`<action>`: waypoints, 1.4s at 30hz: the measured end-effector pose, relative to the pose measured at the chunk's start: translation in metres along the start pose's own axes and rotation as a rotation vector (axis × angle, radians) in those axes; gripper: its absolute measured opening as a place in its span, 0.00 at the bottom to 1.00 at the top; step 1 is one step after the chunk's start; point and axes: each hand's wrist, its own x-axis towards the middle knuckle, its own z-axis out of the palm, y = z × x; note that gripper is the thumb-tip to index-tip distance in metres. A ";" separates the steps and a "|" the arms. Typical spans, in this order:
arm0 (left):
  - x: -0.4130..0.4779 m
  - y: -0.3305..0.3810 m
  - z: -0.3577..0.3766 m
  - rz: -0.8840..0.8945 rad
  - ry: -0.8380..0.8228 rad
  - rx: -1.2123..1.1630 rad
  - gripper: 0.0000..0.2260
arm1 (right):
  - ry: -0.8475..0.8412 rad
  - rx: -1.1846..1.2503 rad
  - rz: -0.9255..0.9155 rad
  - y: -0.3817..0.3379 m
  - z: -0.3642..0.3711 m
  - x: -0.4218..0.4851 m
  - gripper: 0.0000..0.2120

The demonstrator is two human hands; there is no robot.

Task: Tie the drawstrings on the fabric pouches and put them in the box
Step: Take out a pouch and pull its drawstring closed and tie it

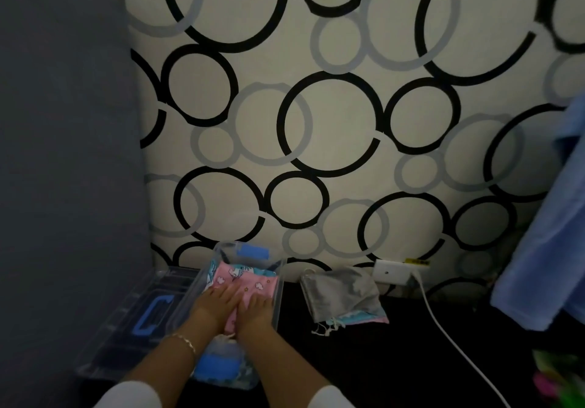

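Pouch (250, 276), pink cloud-and-star print, flat beneath my left hand (215, 303) and right hand (257, 307) inside clear box (280, 284); fingers straight, pressing down.

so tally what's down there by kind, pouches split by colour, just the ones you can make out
pink pouch: 1, in the box
grey pouch: 1
pink-blue pouch: 1, under the grey one
box: 1
lid: 1
total: 5, any pouches buried under the pink one not counted
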 end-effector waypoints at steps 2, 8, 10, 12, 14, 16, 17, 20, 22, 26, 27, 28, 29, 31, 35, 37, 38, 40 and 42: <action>0.001 0.001 -0.001 0.007 -0.005 -0.036 0.42 | 0.011 0.033 -0.028 0.000 -0.005 -0.008 0.40; 0.004 0.000 -0.025 -0.066 0.330 -0.372 0.15 | 0.367 0.677 -0.116 0.061 -0.049 -0.034 0.13; 0.008 0.007 -0.038 -0.142 0.436 -0.647 0.16 | 0.627 0.888 0.107 0.101 -0.036 -0.027 0.09; 0.012 0.025 -0.055 -0.086 0.460 -0.723 0.20 | 0.622 0.824 0.257 0.135 -0.007 -0.016 0.09; 0.015 0.050 -0.070 0.019 0.444 -0.759 0.19 | 0.365 0.637 0.255 0.156 0.031 -0.004 0.16; 0.013 0.077 -0.083 0.127 0.431 -0.721 0.17 | 0.124 0.498 0.168 0.164 0.069 -0.003 0.30; 0.013 0.091 -0.086 0.165 0.430 -0.729 0.18 | 0.062 0.485 0.125 0.166 0.084 -0.005 0.33; 0.014 0.124 -0.091 0.225 0.395 -0.727 0.19 | 0.004 0.457 0.060 0.161 0.114 -0.005 0.33; 0.019 0.136 -0.082 0.257 0.348 -0.733 0.21 | 0.048 0.413 0.099 0.155 0.123 -0.005 0.31; 0.024 0.137 -0.070 0.156 0.280 -0.751 0.20 | 0.331 0.536 0.175 0.154 0.114 -0.004 0.21; 0.025 0.136 -0.068 0.136 0.261 -0.751 0.20 | 0.391 0.565 0.184 0.157 0.107 -0.005 0.17; 0.026 0.134 -0.067 0.120 0.236 -0.759 0.19 | 0.431 0.594 0.197 0.162 0.099 -0.006 0.13; 0.028 0.131 -0.066 0.105 0.207 -0.770 0.18 | 0.456 0.621 0.213 0.167 0.093 -0.007 0.11; 0.037 0.123 -0.060 0.089 0.184 -0.791 0.18 | 0.466 0.699 0.215 0.178 0.085 -0.008 0.09; 0.051 0.114 -0.057 0.047 0.145 -0.827 0.15 | 0.665 0.929 0.223 0.186 0.067 -0.014 0.06; 0.055 0.113 -0.061 0.028 0.165 -0.830 0.14 | 0.771 0.994 0.219 0.195 0.051 -0.018 0.04; 0.057 0.111 -0.064 0.028 0.174 -0.859 0.14 | 0.825 1.026 0.197 0.201 0.041 -0.021 0.05; 0.057 0.114 -0.076 0.014 0.226 -0.963 0.17 | 0.910 1.064 0.164 0.219 0.018 -0.030 0.09; 0.058 0.118 -0.090 -0.051 0.282 -1.071 0.35 | 0.959 1.085 0.139 0.239 -0.003 -0.045 0.10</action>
